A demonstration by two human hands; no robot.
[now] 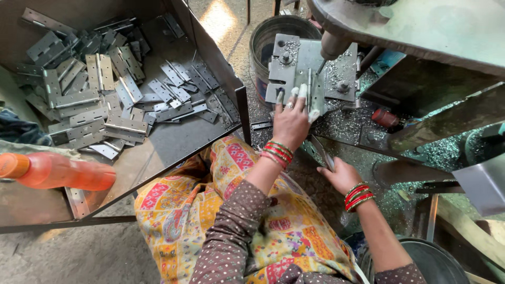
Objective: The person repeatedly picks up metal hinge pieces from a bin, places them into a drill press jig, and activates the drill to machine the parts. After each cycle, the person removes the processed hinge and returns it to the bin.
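Presently drilling step: left hand (pixel 290 122), fingers taped, presses hinge (pixel 314 94) flat on jig (pixel 294 66) beneath drill bit (pixel 320 67). Right hand (pixel 342 174) closed round second hinge (pixel 322 152), low beside. Next move likely demands steady hold, fingers clear of bit.

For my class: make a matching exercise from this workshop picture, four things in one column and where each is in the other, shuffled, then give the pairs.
Things:
1. left hand
2. right hand
3. orange bottle
4. loose hinges

Places:
A. piled in the metal tray
B. lying at the far left
C. on the hinge under the drill bit
D. gripping a flat metal strip

Pairs: 1-C, 2-D, 3-B, 4-A
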